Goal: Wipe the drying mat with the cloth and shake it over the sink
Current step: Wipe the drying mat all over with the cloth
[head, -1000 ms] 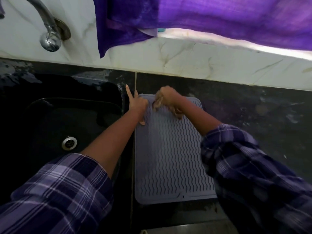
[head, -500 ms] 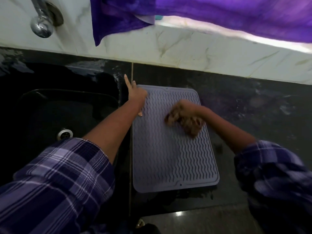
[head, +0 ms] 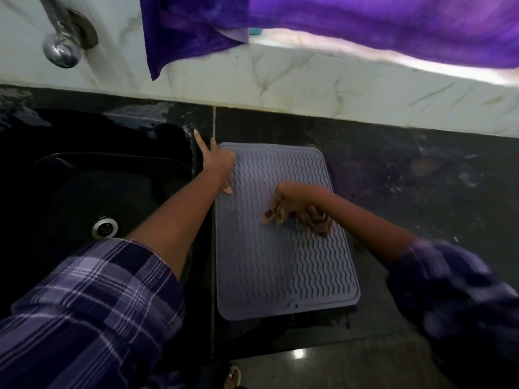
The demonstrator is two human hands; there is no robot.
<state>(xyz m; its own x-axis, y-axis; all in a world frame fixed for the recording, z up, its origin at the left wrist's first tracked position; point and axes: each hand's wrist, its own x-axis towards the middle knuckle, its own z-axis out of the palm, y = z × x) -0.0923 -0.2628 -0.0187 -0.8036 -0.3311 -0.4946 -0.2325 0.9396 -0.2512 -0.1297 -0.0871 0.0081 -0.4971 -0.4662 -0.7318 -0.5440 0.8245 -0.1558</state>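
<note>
the grey drying mat (head: 280,248), ribbed with wavy lines, lies flat on the black stone counter (head: 407,178) just beside the black sink (head: 84,178), its long left edge running along the counter seam. the left hand (head: 220,167) presses on the mat's far left corner, thumb down on the ribs near the left edge and two fingers stretched out straight past the corner towards the sink rim; it is spread and flat, gripping nothing. the right hand (head: 297,200) is blurred but sits over the middle of the mat, towards its right side, closed around a crumpled brownish cloth (head: 297,217) that touches the ribs and trails out to the left of the fingers. both forearms come out of rolled purple plaid sleeves (head: 98,304). the sink's metal drain (head: 104,226) shows at its bottom, a chrome tap (head: 61,49) juts from the marble wall above it, and a purple towel (head: 337,23) hangs over the ledge behind
</note>
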